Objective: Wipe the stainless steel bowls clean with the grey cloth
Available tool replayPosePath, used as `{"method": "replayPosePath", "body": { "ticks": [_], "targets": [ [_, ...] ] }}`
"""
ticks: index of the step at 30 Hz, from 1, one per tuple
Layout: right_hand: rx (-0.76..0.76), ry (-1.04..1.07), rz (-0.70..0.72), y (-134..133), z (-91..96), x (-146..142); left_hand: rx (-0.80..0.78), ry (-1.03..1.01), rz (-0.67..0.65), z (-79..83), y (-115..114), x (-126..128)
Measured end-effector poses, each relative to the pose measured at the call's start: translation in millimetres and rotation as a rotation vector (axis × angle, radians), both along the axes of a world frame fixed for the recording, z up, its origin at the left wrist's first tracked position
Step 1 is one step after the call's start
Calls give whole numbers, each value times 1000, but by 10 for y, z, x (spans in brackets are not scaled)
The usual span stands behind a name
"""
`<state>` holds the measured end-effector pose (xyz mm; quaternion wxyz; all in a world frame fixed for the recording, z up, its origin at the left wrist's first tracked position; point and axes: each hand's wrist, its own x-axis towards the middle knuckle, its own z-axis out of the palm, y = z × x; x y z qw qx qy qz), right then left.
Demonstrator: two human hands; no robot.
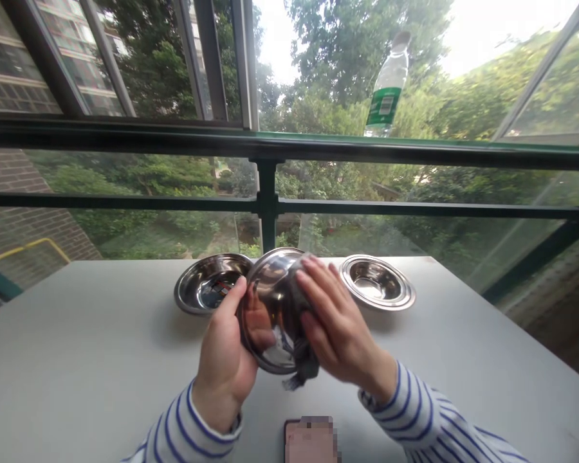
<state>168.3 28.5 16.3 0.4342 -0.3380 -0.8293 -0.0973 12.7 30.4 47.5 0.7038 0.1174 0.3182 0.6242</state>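
Note:
My left hand (224, 350) grips the rim of a shiny steel bowl (270, 302), held tilted above the grey table (77, 347) with its underside facing me. Against that underside my right hand (335, 325) presses a dark grey cloth (302, 363), fingers stretched over it; the cloth's end hangs below the bowl. Two more steel bowls rest on the table behind: one (210, 283) at the left, one (377, 281) at the right, both upright.
A phone (311, 440) lies at the table's near edge. A plastic water bottle (387, 87) stands on the green railing (270, 145) in front of the window glass. The table's right edge runs close to the glass wall.

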Motion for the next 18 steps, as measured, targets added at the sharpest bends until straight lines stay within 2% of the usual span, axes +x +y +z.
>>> {"method": "replayPosePath", "body": {
  "ticks": [3,5,7,10,13,18],
  "targets": [
    [136,-173,126,-117,-68,-158,-16,-41,75,52,56,-42],
    [184,-208,148,-116,-85,-156,-23,-54,117,78,69,-55],
    [158,-186,109,-54,-75,-70,-27,-47,117,87,66,-55],
    [39,-82,-24,60,-54,74,-23,-36,129,84,55,-45],
    [-15,11,-97,63,-90,60,-31,-30,171,92,60,-47],
    [136,-154,92,-108,-185,-146,-51,-36,180,97,93,-75]
  ]
}}
